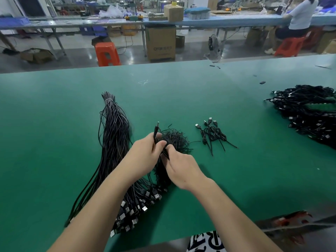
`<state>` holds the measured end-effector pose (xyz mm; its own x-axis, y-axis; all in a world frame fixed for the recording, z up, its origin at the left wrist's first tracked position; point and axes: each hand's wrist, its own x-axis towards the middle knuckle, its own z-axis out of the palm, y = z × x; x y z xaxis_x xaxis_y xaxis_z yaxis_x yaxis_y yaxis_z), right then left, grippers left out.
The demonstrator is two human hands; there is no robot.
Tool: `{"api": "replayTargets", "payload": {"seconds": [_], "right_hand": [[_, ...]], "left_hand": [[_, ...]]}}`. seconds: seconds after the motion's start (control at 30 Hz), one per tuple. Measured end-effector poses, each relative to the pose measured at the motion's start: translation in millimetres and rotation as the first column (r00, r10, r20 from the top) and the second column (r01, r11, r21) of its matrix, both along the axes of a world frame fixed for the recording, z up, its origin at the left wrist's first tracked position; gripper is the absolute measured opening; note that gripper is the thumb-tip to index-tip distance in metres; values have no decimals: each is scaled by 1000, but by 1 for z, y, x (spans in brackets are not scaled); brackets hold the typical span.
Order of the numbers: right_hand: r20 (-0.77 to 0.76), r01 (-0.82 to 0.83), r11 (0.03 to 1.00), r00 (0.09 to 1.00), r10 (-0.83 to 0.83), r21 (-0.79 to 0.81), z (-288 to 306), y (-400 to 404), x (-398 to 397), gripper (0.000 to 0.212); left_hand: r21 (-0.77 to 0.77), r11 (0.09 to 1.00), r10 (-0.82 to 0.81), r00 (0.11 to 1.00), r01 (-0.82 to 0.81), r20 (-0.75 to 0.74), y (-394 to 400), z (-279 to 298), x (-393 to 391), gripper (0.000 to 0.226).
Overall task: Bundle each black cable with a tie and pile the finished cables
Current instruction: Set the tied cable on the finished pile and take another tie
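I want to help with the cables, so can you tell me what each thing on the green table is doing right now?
Left hand: gripping a folded black cable, plug end sticking up.
Right hand: pinching the same cable lower down.
Long cable bundle: lying unbundled, tied near its far end.
Ties heap: loose pile behind the hands.
Four small cables: bundled, lying together.
Big cable pile: heaped at the right.

I am sitting in a factory assembly hall, at a long green worktable [200,91]. Beyond its far edge runs a second long bench [227,20] loaded with cardboard boxes [173,12] and plastic bags, with more cartons [161,42] stacked on the floor beneath it. An orange plastic stool [106,53] stands in the aisle between, and another worker [298,19] sits at that bench's right end.
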<state>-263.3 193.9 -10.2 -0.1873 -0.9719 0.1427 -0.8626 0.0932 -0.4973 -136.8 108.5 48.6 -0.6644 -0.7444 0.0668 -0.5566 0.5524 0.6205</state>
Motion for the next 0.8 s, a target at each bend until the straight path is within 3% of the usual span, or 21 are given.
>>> {"api": "replayTargets", "payload": {"seconds": [0.1,0.17,0.3,0.47,0.6,0.8], "right_hand": [[72,-14,1000,997,15,-10,-3,3,0,13],[52,-10,1000,999,10,2,-4,3,-1,25],[115,-4,1000,993,1,27,-1,2,1,29],[376,-55,996,926,24,72,5,-3,5,12],[603,-85,990,798,-1,114,7,-7,5,5],[589,35,999,807,-39,18,3,-9,8,29]], "left_hand": [[67,997,-19,995,26,-98,-6,-1,3,14],[85,995,-43,997,48,-60,-11,1,5,23],[-24,995,-90,994,92,61,-17,5,5,45],[-74,991,-104,985,115,139,-25,4,4,40],[-89,990,-97,986,110,136,-29,1,4,34],[-64,996,-63,998,64,29,-27,-5,-1,35]]}}
